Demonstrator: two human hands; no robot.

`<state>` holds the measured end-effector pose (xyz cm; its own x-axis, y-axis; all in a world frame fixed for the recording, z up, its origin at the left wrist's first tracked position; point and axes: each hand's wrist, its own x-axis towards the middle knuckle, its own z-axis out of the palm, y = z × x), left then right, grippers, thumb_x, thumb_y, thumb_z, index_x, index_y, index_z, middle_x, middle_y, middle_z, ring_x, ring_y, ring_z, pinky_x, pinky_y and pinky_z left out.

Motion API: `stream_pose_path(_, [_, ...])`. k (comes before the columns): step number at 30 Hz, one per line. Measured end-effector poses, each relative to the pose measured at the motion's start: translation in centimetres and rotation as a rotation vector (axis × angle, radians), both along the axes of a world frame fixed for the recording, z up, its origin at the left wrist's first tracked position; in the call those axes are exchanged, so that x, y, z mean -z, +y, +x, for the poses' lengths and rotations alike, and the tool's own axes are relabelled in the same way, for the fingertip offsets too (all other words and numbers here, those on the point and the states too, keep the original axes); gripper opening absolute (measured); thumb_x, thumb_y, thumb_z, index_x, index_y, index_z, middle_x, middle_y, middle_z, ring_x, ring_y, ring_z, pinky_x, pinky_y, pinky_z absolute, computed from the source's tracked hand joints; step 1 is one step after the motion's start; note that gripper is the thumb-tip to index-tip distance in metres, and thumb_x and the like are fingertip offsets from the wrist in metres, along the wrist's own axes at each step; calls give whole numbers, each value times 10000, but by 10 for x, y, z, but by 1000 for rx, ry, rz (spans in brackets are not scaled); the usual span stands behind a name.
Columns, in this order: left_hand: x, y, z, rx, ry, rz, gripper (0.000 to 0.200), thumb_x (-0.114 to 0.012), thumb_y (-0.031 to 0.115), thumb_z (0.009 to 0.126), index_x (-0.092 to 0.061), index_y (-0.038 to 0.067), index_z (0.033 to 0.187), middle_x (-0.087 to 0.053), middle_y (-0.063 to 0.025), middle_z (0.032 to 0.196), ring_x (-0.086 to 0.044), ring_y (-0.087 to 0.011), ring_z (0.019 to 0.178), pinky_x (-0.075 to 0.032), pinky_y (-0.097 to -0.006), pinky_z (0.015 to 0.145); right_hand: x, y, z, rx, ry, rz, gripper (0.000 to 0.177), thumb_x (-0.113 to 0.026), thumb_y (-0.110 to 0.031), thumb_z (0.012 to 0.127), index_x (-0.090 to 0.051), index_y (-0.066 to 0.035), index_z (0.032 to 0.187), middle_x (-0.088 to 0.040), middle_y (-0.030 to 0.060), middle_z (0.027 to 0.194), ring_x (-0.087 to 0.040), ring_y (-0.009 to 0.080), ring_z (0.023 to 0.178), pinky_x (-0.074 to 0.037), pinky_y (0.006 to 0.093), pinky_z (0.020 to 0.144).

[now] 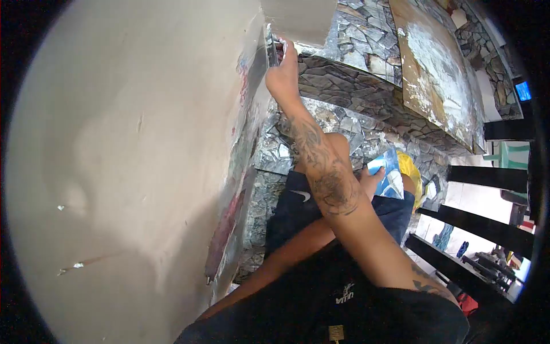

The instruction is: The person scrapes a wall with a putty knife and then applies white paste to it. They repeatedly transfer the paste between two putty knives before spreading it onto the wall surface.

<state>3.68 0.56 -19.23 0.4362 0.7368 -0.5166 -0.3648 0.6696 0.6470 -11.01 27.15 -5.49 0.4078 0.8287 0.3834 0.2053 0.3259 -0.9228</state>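
Observation:
My right hand [283,79], at the end of the tattooed arm, is up at the wall's far corner. Its fingers are wrapped round what looks like a putty knife [271,47], its thin grey blade seen nearly edge-on against the wall. Whitish paste smears the fingers. My left arm passes beneath the right one. Beside my knee, my left hand [371,181] grips a blue and white plastic packet [389,175]; what is inside it is hard to see. The beige wall [126,143] fills the left side, with a rough, reddish and grey strip [232,221] along its edge.
Stone-patterned steps [344,80] lie under and ahead of me. A board smeared with white [438,74] rests on the upper level. Something yellow [409,172] sits behind the packet. Dark posts [481,223] stand at right, with a green chair [510,155] beyond.

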Motion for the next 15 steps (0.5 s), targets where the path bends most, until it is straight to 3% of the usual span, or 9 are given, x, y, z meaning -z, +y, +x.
stream_pose_path(2, [6, -2, 2, 13, 87, 17, 411, -638, 166, 830, -463, 3, 1164, -578, -73, 1023, -533, -182, 936, -406, -325, 856, 2, -1, 1, 26, 17, -16, 607, -440, 119, 631, -378, 8, 1224, -426, 240, 1135, -394, 402, 1119, -303, 412, 978])
stream_pose_path(5, [13, -2, 4, 37, 121, 32, 436, -635, 185, 835, -445, 3, 1182, -562, -92, 1060, -528, -203, 959, -400, -332, 871, 2, -3, 4, 70, 3, 31, 536, -379, 124, 663, -442, 30, 1187, -557, 155, 1051, -528, 213, 969, -407, 306, 850])
stream_pose_path(8, [16, -2, 7, 101, 113, 15, 499, -617, 213, 849, -389, 7, 1242, -538, -121, 1119, -505, -237, 1023, -381, -345, 907, 4, -5, 13, -28, 74, -65, 547, -448, 103, 654, -421, 21, 1194, -493, 226, 1094, -479, 367, 1038, -363, 378, 924])
stream_pose_path(11, [-11, 8, -11, 301, 322, 105, 561, -582, 248, 870, -319, 16, 1308, -502, -147, 1195, -470, -266, 1103, -358, -360, 947, 11, -8, 12, -97, 190, -121, 503, -421, 96, 659, -460, 20, 1154, -533, 210, 1055, -512, 320, 1005, -379, 348, 902])
stream_pose_path(12, [-18, 11, -12, 334, 350, 136, 546, -578, 239, 872, -326, 26, 1307, -500, -135, 1198, -472, -258, 1102, -363, -358, 948, -12, -21, 15, -155, 175, -213, 529, -448, 91, 647, -466, 9, 1169, -535, 185, 1074, -510, 281, 1009, -383, 323, 893])
stream_pose_path(14, [-24, 17, -12, 238, 283, 110, 517, -570, 220, 876, -340, 46, 1305, -496, -113, 1204, -475, -242, 1101, -375, -356, 950, -61, -65, 35, -265, 135, -398, 584, -503, 83, 624, -476, -13, 1199, -538, 137, 1111, -506, 201, 1017, -392, 272, 874])
stream_pose_path(15, [-22, 17, -9, 130, 207, 62, 503, -566, 211, 878, -347, 57, 1305, -494, -102, 1207, -477, -234, 1100, -380, -354, 950, -72, -86, 55, -299, -89, -310, 590, -506, 57, 623, -465, -8, 1208, -538, 146, 1114, -498, 235, 1047, -374, 290, 909])
